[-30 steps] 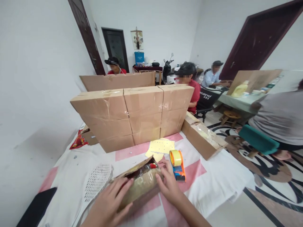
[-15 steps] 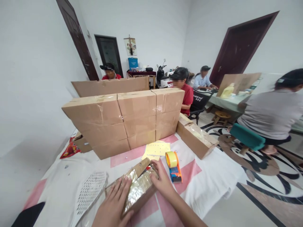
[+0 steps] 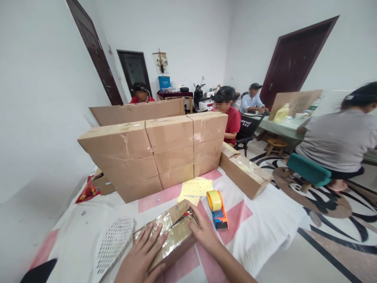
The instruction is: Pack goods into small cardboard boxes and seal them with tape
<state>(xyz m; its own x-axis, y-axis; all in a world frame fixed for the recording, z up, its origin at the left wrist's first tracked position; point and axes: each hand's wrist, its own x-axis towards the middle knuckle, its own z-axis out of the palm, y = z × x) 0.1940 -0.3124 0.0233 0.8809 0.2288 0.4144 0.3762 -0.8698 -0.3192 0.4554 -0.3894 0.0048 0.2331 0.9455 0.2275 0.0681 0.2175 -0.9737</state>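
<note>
A small cardboard box (image 3: pixel 173 236) with shiny tape on its flaps lies on the table in front of me. My left hand (image 3: pixel 141 257) rests flat on its top flap, fingers spread. My right hand (image 3: pixel 203 232) presses against the box's right end, fingers curled at the flap edge near something red inside. A tape dispenser (image 3: pixel 218 208) with a yellow roll and an orange and blue body stands just right of my right hand.
A wall of stacked cardboard boxes (image 3: pixel 156 153) stands across the table, with another box (image 3: pixel 244 173) angled at its right. Yellow sheets (image 3: pixel 196 188) lie before the wall. A white perforated basket (image 3: pixel 113 243) lies at my left. Several people sit behind and at right.
My left hand has slid up over the top flap and pressed it down, so the box looks more closed. The view has shifted slightly.
</note>
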